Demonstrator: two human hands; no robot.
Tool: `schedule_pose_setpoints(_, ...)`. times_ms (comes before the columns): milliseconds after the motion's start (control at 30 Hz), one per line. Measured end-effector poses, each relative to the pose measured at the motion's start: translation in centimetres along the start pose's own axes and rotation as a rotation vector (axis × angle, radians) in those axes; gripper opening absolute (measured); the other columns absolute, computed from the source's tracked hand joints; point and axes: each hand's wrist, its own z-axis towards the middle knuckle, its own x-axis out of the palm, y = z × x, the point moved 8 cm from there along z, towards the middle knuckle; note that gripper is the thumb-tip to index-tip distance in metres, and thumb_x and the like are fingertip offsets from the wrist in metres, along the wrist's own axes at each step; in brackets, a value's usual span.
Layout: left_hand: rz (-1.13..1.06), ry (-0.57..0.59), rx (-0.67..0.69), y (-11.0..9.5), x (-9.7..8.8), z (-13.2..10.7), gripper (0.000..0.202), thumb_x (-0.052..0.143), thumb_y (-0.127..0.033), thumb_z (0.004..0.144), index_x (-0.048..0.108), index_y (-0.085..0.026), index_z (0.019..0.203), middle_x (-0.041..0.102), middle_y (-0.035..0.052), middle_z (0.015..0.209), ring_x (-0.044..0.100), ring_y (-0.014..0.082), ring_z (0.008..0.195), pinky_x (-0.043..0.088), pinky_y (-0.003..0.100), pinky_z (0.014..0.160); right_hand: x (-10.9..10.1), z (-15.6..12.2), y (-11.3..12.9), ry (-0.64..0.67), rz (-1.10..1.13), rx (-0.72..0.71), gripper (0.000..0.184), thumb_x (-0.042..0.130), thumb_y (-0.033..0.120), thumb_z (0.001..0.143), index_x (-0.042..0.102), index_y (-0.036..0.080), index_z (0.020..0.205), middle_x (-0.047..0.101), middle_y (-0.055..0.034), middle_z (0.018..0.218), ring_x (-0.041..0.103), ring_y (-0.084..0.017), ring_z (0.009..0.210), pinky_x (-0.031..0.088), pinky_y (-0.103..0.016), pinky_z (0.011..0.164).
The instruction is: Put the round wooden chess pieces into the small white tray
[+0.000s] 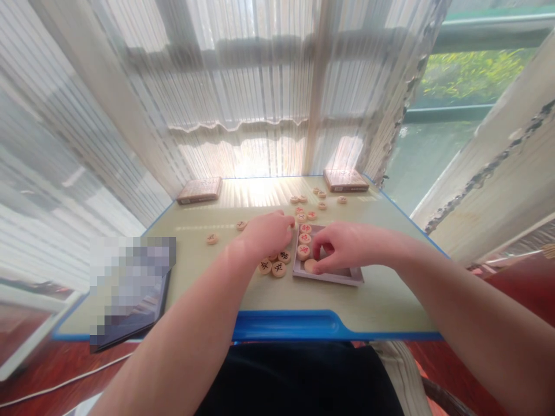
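Sheer curtains (243,75) hang across the upper frame behind a pale desk (195,283). At lower left I see a partly blurred dark slab (150,320). Near the centre, my left hand (273,228) curls over the desk; I can't tell whether it grips anything. Just below lie black-marked discs (278,269). Right of those, a shallow tray (356,275) carries red-marked discs (304,238) down its left side; my right hand (336,245) bends over it, thumb and fingers narrow at a plain disc (309,266), gripped or not I can't tell.
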Motion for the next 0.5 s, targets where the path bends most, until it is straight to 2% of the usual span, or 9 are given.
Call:
schedule_pose_setpoints(200, -0.015, 0.005, -0.006, 0.06, 0.03, 0.02, 0.029, 0.037, -0.025, 0.084, 0.062, -0.023, 0.098, 0.06, 0.0063, 0.098, 0.061, 0.0218, 0.082, 0.046, 0.031, 0.066, 0.0, 0.2, -0.23, -0.032, -0.014, 0.044, 0.039, 0.055, 0.061, 0.066, 0.063, 0.023, 0.07, 0.06, 0.0013, 0.064, 0.049, -0.012, 0.055, 0.03, -0.025, 0.048)
schedule_pose_setpoints(367, -0.025, 0.011, -0.02, 0.13, 0.02, -0.08, 0.031, 0.036, -0.024, 0.084, 0.062, -0.024, 0.1, 0.06, 0.0059, 0.099, 0.06, 0.0219, 0.083, 0.045, 0.03, 0.065, -0.35, -0.08, -0.35, -0.062, -0.073, 0.06, 0.025, 0.052, 0.046, 0.07, 0.063, 0.024, 0.073, 0.061, 0.0016, 0.066, 0.049, -0.013, 0.057, 0.03, -0.025, 0.048)
schedule_pose_setpoints(500, -0.027, 0.025, -0.039, 0.16, -0.03, -0.15, 0.03, 0.036, -0.024, 0.084, 0.062, -0.024, 0.1, 0.06, 0.006, 0.1, 0.06, 0.0211, 0.08, 0.045, 0.03, 0.063, -0.92, -0.24, -0.51, -0.11, -0.084, 0.08, 0.027, 0.056, 0.046, 0.065, 0.061, 0.024, 0.081, 0.061, 0.0016, 0.07, 0.049, -0.013, 0.057, 0.029, -0.025, 0.048)
